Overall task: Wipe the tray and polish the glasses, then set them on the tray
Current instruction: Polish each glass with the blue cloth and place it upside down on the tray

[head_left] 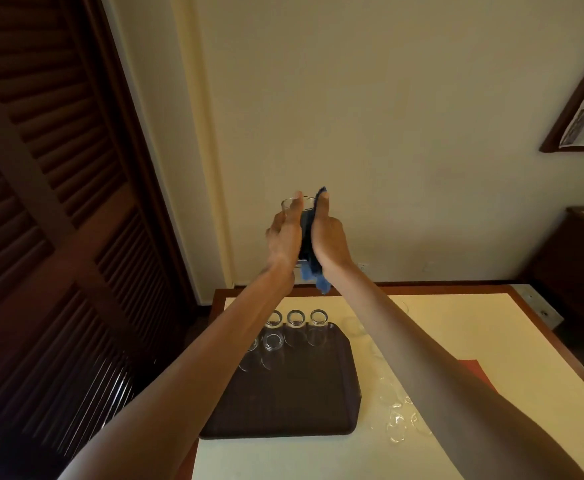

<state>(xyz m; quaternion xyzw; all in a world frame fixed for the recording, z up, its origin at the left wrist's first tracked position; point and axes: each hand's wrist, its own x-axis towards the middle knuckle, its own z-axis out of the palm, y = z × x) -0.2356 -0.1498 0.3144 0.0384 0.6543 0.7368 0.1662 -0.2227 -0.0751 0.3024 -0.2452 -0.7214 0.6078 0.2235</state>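
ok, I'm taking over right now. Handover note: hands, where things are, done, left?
Left hand grips a glass raised above the table.
Right hand holds the blue cloth against it, mid-polish.
Tray sits on the table; at least five tray glasses stand at its far end.
Left: finish this glass, set it on the tray, then do the loose glasses on the table to its right.

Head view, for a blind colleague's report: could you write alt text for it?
A person's left hand grips a raised clear glass while the right hand holds a blue cloth against it. Below, a dark tray on the table carries several glasses at its far end; more glasses sit right of it.
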